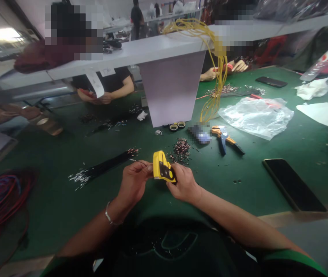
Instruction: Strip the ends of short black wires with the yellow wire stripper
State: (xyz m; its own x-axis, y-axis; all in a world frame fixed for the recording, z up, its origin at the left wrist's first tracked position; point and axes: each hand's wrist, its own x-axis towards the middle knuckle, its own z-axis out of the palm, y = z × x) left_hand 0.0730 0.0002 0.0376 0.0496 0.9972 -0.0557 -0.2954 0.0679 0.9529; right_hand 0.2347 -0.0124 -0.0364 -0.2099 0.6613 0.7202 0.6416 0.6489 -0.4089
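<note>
The right hand grips one yellow tool; the left hand pinches one thin wire; beyond them lie two small rolls and one blue-orange pliers-like tool.

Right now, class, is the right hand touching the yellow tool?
Touching. The head view shows the right hand closed on one end of the yellow tool, with no gap between them.

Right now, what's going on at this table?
The right hand grips a yellow-and-black hand tool; the left hand pinches a thin wire beside it. On the green table, a bundle of black wires lies to the left, a pile of small pieces beyond the tool, and orange-and-blue pliers to the right.
</note>
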